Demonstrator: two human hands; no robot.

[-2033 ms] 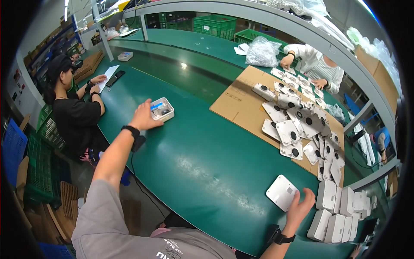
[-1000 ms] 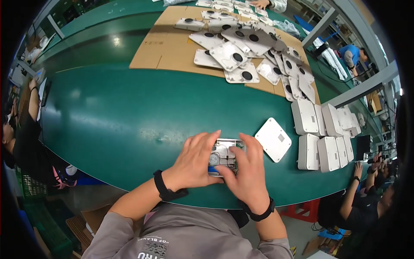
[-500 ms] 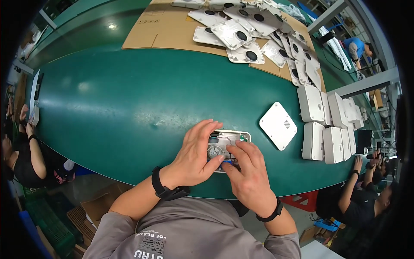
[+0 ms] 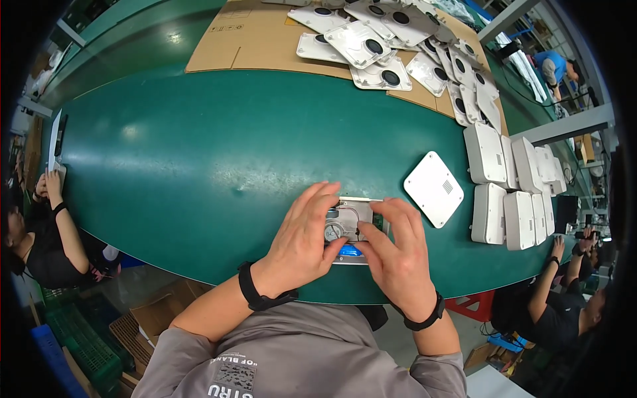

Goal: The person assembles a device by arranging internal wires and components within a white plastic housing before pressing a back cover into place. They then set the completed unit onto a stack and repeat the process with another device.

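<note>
A shallow white plastic housing [image 4: 365, 211] lies open on the green table in front of me. Inside it are a round clear-faced part [image 4: 333, 231], thin wires and a blue block [image 4: 350, 251] along the near side. My left hand [image 4: 298, 235] wraps the housing's left side, its fingers along the far left and its thumb by the blue block. Over the right side bends my right hand [image 4: 403, 255], thumb and forefinger reaching inside near the wires, the other fingers over the right edge. A green circuit board [image 4: 378, 221] shows partly beneath those fingers.
A white square cover [image 4: 432, 189] with a small grille lies to the right. Beyond it stand rows of white boxes [image 4: 488, 152]. White panels with black discs [image 4: 381, 78] pile up on cardboard [image 4: 265, 50] at the back. Other people sit at the left and right table edges.
My right hand has shifted slightly right, its fingers now over the housing's right edge. More of the blue block shows. The left hand keeps its hold.
</note>
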